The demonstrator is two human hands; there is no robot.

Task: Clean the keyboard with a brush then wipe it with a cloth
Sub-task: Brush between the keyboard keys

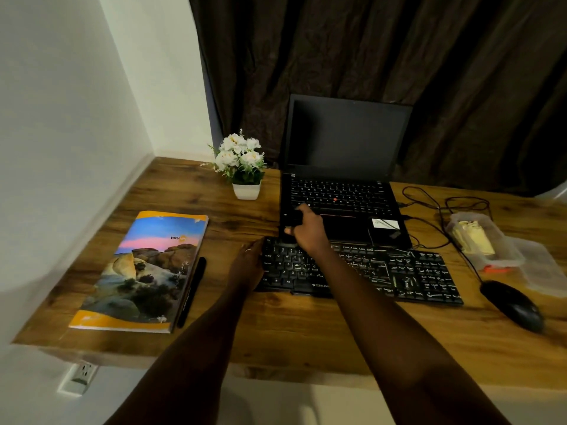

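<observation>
A black external keyboard [383, 271] lies across the wooden desk [291, 326] in front of an open black laptop [343, 194]. My left hand [247, 263] lies against the keyboard's left end, fingers stretched out and holding nothing. My right hand [306, 228] reaches over the keyboard onto the laptop's left palm rest. Its fingers and thumb curl around a small dark object [293, 219], which is too dark to tell what it is. No cloth is in view.
A colourful notebook [144, 271] and a black pen [191, 291] lie to the left. A white flower pot [245, 190] stands behind. A black mouse [512, 305], plastic containers [484, 240] and cables [429, 210] are on the right. A small dark device [385, 230] rests on the laptop.
</observation>
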